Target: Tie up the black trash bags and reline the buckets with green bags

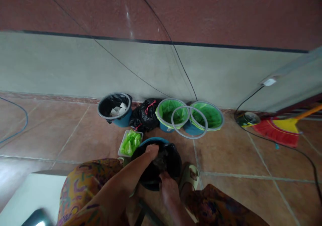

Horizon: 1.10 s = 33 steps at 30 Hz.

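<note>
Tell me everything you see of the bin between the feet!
The bin is round and open, its blue, plastic-looking rim showing at the far side. A black bag lines it and drapes over the edge. It stands on the tiled floor. The left hand reaches inside; the right hand is at the near edge.

No lettering, brand, number or sign can be read. Toward 6 o'clock from the view's middle, a small pale label [168, 130] stands on the front of a green-lined blue bin [164, 126], too small to decipher. At 5 o'clock, the dark motif [194, 175] on a pale slipper [190, 178] shows no legible letters.
</note>
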{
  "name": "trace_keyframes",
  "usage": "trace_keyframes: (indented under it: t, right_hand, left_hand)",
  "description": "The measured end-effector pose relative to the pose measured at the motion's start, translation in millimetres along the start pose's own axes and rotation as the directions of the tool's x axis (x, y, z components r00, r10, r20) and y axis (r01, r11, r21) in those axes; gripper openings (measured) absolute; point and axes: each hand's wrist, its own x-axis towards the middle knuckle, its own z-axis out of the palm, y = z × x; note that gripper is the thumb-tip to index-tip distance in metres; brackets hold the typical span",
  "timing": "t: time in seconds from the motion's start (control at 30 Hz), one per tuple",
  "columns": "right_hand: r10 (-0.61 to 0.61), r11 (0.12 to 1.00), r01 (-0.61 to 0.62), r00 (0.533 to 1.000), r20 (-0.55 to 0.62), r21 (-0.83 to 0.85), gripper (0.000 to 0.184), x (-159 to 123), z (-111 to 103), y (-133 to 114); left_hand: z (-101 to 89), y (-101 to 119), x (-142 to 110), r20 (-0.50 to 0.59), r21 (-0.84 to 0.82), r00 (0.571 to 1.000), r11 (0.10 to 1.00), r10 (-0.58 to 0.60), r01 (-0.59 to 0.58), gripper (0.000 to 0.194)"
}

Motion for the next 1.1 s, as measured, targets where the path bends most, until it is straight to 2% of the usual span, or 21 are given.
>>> trace_keyframes:
  t: [0.1,0.27,0.4,0.53,0.67,0.77,0.97,1.03,1.1]
  right_hand:
    - [0.012,1.000,-0.011,1.000,-0.013,0.027,0.033,3.1,-12.8,-3.3]
    - [0.020,0.999,-0.022,0.998,-0.054,-0.037,0.032,3.3,-30.8,-8.9]
    - [-0.044,0.997,0.039,0.994,-0.097,-0.060,0.029,0.8,-43.2,-5.5]
    - [-0.117,0.990,0.109,0.989,-0.090,-0.087,0.027,3.2,-64.2,0.4]
    - [-0.241,0.961,0.228,0.968,-0.073,-0.157,0.024,13.7,-88.8,3.8]
    - [-0.314,0.937,0.297,0.947,-0.070,-0.184,0.022,26.6,-104.9,1.8]
    - [-0.279,0.960,0.276,0.940,-0.196,-0.041,0.015,49.1,-136.8,-9.7]
    - [-0.265,0.953,0.291,0.933,-0.242,0.081,0.012,49.2,-149.0,-11.9]
    - [-0.256,0.910,0.329,0.924,-0.283,0.253,0.010,43.9,-160.0,-12.9]
  left_hand:
    - [-11.2,-1.9,-4.6,-0.029,-0.011,0.999,1.000,0.019,-0.019,0.032]
    - [-38.6,-3.0,-22.2,-0.179,-0.075,0.979,0.991,0.093,-0.108,0.026]
    - [-54.3,-6.7,-41.4,-0.209,-0.117,0.973,0.985,0.097,-0.123,0.023]
    - [-67.7,-9.4,-60.0,-0.208,-0.140,0.969,0.977,0.132,-0.163,0.019]
    - [-80.5,-5.3,-72.5,-0.248,-0.198,0.953,0.954,0.175,-0.227,0.018]
    - [-87.3,2.0,-74.5,-0.239,-0.250,0.952,0.935,0.193,-0.252,0.017]
    - [-107.7,15.6,-68.6,-0.230,-0.335,0.950,0.900,0.211,-0.280,0.015]
    - [-118.0,15.2,-67.3,-0.240,-0.384,0.943,0.870,0.230,-0.310,0.014]
    - [-127.7,12.5,-68.1,-0.248,-0.449,0.934,0.823,0.258,-0.347,0.012]
